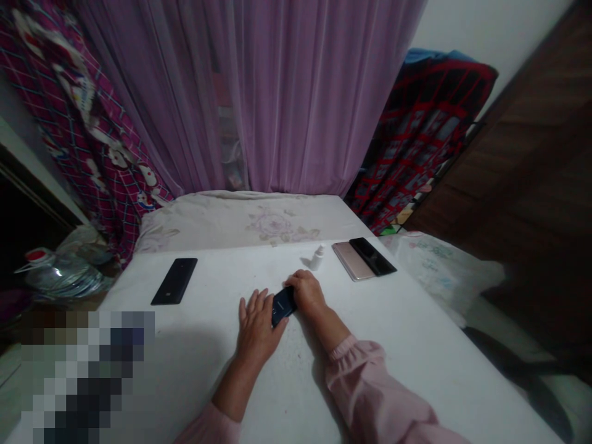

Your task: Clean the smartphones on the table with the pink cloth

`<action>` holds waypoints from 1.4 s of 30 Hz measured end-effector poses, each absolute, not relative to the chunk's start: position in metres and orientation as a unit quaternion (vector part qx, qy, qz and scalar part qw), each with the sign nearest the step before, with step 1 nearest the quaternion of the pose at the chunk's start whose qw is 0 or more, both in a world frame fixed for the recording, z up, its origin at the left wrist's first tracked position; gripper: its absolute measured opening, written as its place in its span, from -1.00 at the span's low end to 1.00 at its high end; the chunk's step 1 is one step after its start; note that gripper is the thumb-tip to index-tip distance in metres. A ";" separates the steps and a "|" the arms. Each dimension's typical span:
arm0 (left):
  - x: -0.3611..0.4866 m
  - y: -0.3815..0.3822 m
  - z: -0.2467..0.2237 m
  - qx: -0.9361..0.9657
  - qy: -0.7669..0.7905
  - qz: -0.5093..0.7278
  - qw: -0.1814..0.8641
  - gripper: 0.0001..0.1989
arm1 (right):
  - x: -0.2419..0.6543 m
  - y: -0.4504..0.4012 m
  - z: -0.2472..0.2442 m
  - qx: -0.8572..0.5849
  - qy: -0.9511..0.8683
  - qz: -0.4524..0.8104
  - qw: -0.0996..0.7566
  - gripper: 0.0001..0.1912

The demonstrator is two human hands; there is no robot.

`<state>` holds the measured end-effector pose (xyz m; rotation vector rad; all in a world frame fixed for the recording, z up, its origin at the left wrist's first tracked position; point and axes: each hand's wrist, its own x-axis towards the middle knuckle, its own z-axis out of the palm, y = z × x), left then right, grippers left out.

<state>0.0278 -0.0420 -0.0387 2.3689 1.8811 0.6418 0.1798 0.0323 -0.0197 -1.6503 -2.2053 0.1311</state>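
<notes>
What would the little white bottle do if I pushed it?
The bottle would probably tip easily, since it stands taller than it is wide. Then it might roll, because its sides look round. It's likely light too, being smaller than the right hand near it.

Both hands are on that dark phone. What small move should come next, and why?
Probably steady the dark blue, glossy, rectangular phone with the left hand, because that hand flanks one end while the right hand covers the other.

The phone [281, 304] is dark blue, kinda glossy, tiny pale lettering showing. It's slanted and partly covered, mid-table.
</notes>
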 end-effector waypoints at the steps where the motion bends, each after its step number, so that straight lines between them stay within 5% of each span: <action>1: 0.028 -0.042 -0.038 0.766 0.609 0.207 0.024 -0.53 | 0.178 0.031 -0.019 -0.568 -0.801 0.042 0.188 -0.79; 20: 0.028 -0.041 -0.047 0.764 0.603 0.230 0.009 -0.52 | 0.194 0.003 -0.008 -0.723 -0.666 0.110 0.150 -0.68; 42: 0.029 -0.042 -0.040 0.766 0.603 0.223 0.027 -0.52 | 0.193 0.008 -0.020 -0.675 -0.704 0.066 0.210 -0.65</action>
